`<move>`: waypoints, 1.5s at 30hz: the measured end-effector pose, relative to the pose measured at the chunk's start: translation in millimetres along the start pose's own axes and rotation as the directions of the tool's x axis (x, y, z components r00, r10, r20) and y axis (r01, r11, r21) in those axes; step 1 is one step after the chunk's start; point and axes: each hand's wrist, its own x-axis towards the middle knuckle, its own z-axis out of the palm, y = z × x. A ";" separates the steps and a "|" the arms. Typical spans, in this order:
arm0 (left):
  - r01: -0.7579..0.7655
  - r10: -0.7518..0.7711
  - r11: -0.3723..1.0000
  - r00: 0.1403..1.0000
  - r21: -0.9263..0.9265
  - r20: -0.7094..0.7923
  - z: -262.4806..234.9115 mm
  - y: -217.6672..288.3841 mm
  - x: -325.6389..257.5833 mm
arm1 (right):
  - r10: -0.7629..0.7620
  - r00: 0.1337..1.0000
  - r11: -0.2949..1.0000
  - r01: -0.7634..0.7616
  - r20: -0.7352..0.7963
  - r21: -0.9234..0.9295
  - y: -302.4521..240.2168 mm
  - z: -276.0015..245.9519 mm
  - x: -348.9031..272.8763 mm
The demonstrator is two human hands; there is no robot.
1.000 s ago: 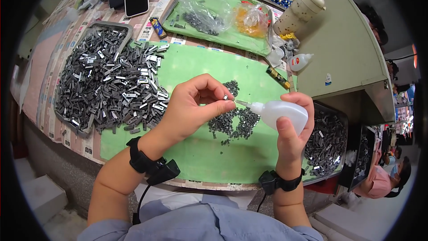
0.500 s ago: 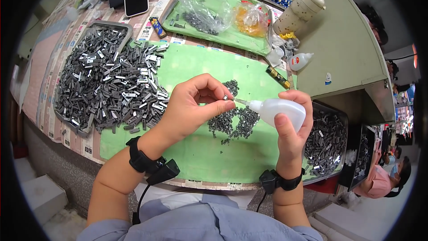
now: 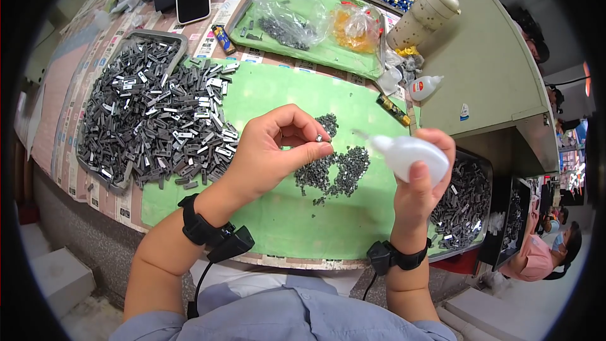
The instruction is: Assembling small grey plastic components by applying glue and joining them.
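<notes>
Between thumb and fingertips, my left hand [image 3: 274, 142] pinches a small shiny metal part [image 3: 319, 138]; most of it is covered by the fingers. My right hand [image 3: 423, 183] is wrapped round a white squeeze bottle [image 3: 413, 159], tilted so its thin nozzle points left toward my left hand. The nozzle tip is blurred and apart from the metal part. Below both hands, a pile of tiny dark parts [image 3: 344, 173] lies on a green mat [image 3: 278, 221]. To the left is a big heap of dark grey and silver metal clips [image 3: 158, 113], spilling from a tray onto the mat.
At the back sits a green tray [image 3: 303, 57] with clear plastic bags. Right of it stand a speckled jar [image 3: 424, 16], a small white bottle [image 3: 425, 87] and a dark glue tube [image 3: 393, 110]. A greenish metal cabinet [image 3: 486, 69] and a tray of clips [image 3: 464, 199] flank my right arm.
My right hand has drawn the squeeze bottle back to the right, so its nozzle has come away from the metal part. My left hand has barely moved.
</notes>
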 end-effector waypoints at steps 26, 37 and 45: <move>0.009 -0.013 0.999 0.992 -0.033 -0.127 -8.7 -2.9 5.0 | -0.469 0.867 0.665 0.472 0.168 -0.578 19.4 17.8 25.7; 0.015 -0.022 0.998 0.993 -0.059 -0.119 -2.3 0.4 1.1 | 0.174 0.975 0.608 0.005 0.139 -0.794 92.0 41.9 60.9; -0.001 0.001 1.000 0.997 0.000 -0.075 -2.3 -3.6 2.1 | 0.183 0.964 0.601 0.044 0.191 -0.798 94.0 46.2 63.7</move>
